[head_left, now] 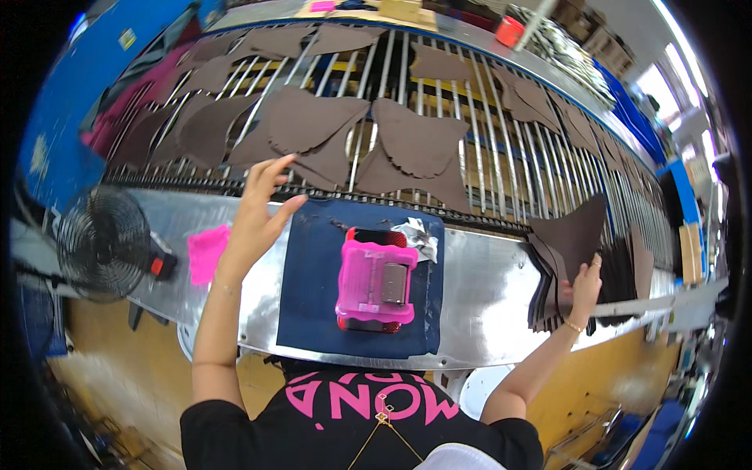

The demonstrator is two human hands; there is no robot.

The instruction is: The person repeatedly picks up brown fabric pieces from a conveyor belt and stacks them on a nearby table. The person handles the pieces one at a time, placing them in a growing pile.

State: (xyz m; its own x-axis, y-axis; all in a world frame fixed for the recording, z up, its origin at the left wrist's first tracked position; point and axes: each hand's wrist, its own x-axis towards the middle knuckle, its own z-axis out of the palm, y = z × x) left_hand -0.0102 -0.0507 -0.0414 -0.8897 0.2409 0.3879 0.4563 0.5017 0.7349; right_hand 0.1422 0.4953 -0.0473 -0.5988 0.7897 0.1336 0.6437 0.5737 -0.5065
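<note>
My left hand (262, 207) reaches forward with its fingers spread, the fingertips at the near edge of a brown leather piece (309, 117) lying on the roller conveyor (486, 141). It holds nothing. My right hand (583, 286) grips a brown cut piece (576, 231) raised off the top of a dark stack of pieces (548, 298) at the right end of the metal bench (486, 290). More brown pieces (415, 141) lie spread over the conveyor rods.
A pink box-shaped tool (376, 283) sits on a navy mat (313, 282) in front of me, with crumpled foil (417, 235) behind it. A pink pad (207, 252) and a black wire fan (102, 243) are at the left.
</note>
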